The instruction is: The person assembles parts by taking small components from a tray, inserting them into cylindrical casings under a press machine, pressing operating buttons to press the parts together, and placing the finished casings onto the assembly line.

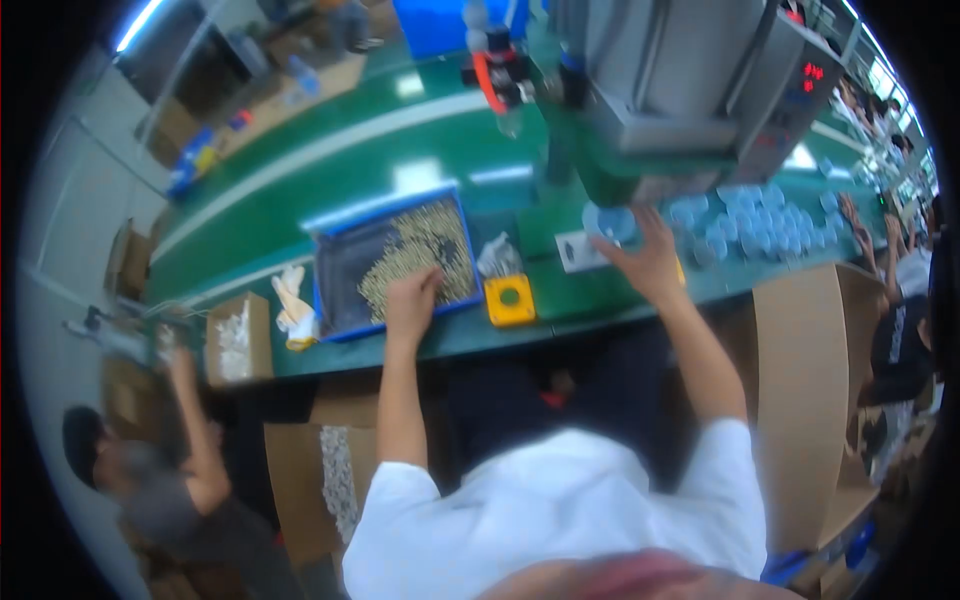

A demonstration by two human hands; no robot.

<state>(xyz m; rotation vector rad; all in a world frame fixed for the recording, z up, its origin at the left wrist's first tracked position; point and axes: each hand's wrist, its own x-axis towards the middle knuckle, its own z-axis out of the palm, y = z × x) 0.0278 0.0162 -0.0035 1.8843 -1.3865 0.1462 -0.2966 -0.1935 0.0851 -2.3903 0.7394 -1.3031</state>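
My left hand (412,305) is closed, fingertips together, above the near right part of a blue-rimmed tray (318,262). Many small brass-coloured parts (410,245) lie heaped in that tray. Whatever the fingers pinch is hidden or too small to name. Under the head of a grey-and-green bench machine (665,120), my right hand (652,262) has its thumb and fingers around the edge of a translucent pale-blue round piece (612,222). Beside that piece lies a light metal plate (580,252) on the green work surface.
A yellow block with a round hole (510,300) and a crumpled clear bag (498,257) sit between the hands. Many pale-blue round pieces (765,222) spread at right. White gloves (294,308), a carton of white parts (258,335) and a large carton (800,380) are nearby. Co-workers sit both sides.
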